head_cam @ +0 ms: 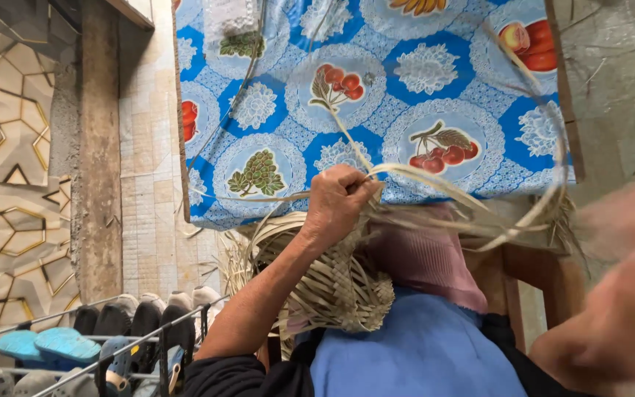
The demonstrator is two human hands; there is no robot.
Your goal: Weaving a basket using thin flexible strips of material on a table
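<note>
Fruit-patterned blue tablecloth (376, 110) behind left hand (336, 202) gripping woven straw basket (325, 283).

The single head view looks steeply down, close over the lap, toward the table (553, 88) edge ahead.

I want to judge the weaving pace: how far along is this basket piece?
Done: a stretch of the woven basket on the lap is tightly plaited. In hand: the left hand grips loose straw strips, while the right hand is blurred. Left: many long strips trail unwoven over the table's patterned cloth.
</note>
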